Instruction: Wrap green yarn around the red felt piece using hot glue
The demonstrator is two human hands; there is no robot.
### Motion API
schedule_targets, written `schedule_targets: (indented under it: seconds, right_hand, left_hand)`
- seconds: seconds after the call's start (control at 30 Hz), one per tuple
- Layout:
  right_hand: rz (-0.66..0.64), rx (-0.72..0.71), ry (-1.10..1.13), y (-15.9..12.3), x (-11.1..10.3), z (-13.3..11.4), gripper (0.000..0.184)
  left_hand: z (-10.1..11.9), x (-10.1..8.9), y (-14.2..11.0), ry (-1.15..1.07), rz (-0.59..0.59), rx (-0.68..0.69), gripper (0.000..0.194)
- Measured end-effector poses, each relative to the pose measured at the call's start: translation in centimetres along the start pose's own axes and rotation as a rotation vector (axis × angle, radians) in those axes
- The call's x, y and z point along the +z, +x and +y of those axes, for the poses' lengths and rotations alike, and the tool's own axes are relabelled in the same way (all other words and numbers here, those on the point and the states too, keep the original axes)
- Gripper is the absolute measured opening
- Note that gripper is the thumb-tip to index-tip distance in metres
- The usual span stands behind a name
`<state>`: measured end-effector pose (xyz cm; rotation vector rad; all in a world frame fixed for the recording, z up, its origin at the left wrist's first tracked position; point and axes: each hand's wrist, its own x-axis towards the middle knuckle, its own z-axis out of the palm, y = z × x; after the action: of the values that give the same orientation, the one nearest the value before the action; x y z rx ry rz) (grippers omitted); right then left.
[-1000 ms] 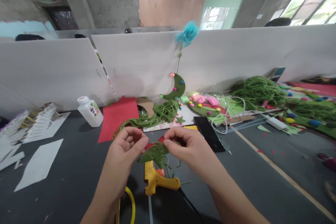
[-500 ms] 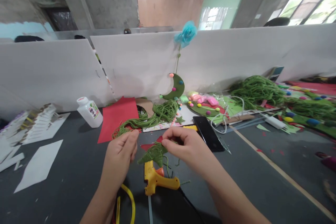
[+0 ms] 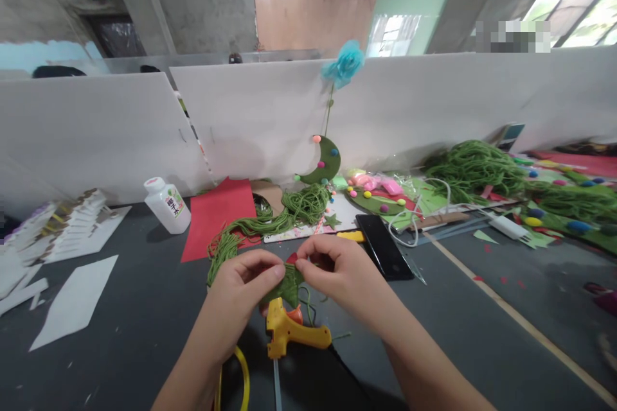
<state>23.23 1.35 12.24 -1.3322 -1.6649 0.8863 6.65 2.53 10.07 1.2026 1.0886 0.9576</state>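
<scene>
Between my two hands is a small star [image 3: 290,288] wrapped in green yarn, with a bit of red showing at its upper edge. My left hand [image 3: 243,286] pinches its left side, thumb on top, covering that part of it. My right hand [image 3: 332,266] grips the upper right part between thumb and curled fingers. Just below the star, a yellow glue gun [image 3: 289,332] rests on the table with a clear glue stick [image 3: 276,382] coming out of its back. Loose green yarn ends [image 3: 307,308] lie beside it.
A white bottle [image 3: 168,207], red sheet [image 3: 219,221] and green yarn bundle [image 3: 303,204] stand or lie behind my hands. A black phone [image 3: 384,247] is to the right. A moon shape with pom-poms [image 3: 330,160] leans near the white partition [image 3: 255,122]. Yellow handles [image 3: 245,379] lie in front.
My left hand came off the star's left side half a second ago, closed, and has now returned to pinch it. My right hand kept its hold throughout.
</scene>
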Motion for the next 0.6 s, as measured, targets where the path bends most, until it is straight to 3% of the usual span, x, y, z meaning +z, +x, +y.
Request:
schedule_targets:
  seconds: [0.1,0.3,0.47,0.6]
  right_hand:
    - [0.005,-0.073,-0.121,-0.2,0.1,0.1,0.013]
    - [0.001,-0.126,-0.267,0.1,0.3,0.5,0.015]
    - [0.086,-0.156,-0.217,-0.2,0.0,0.1,0.01]
    - [-0.064,-0.199,-0.213,-1.6,1.2,-1.0,0.013]
  left_hand:
    - [0.2,-0.5,0.1,0.13,-0.033,0.058,0.017]
    - [0.3,-0.7,0.2,0.32,0.017,0.201,0.014]
    - [-0.4,-0.6,0.7,0.205,0.255,0.264,0.009]
    - [-1.4,-0.7,1.7,0.081,0.404,0.247,0.01]
